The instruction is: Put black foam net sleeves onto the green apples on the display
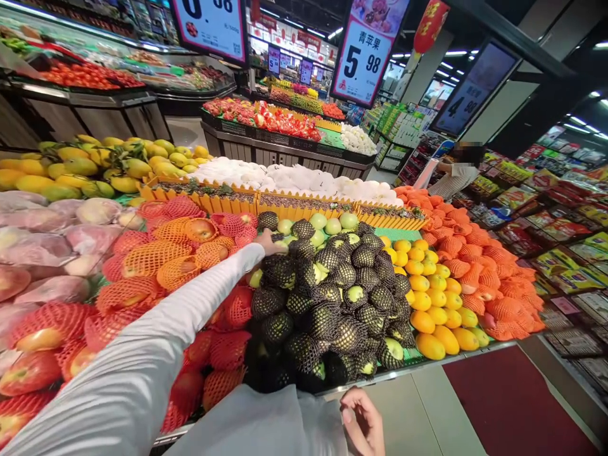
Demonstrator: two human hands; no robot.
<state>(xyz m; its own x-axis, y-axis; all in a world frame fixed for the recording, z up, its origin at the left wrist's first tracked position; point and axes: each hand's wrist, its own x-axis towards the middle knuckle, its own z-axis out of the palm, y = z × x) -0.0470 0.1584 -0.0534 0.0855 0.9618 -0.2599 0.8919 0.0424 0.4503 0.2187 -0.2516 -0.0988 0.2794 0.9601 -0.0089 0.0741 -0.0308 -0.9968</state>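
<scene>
My left hand (pixel 270 242) reaches far across the display, with its fingers stretched out at the back of a heap of green apples (pixel 355 294), many in black foam nets. The fingers touch or lie just over a green apple at the heap's far left; the exact contact is too small to make out. A long white sleeve (pixel 156 335) covers that arm. Low in front of my grey shirt (pixel 266 421), my right hand (pixel 363 423) hangs with loosely curled fingers, the thumb apart from them, and nothing in it.
Red apples in red and orange nets (pixel 166 259) lie left of the heap. Yellow mangoes (pixel 430 297) and orange-netted fruit (pixel 479 266) are on the right. Behind runs a low orange fence (pixel 304 208). A person (pixel 456 177) stands at the back right.
</scene>
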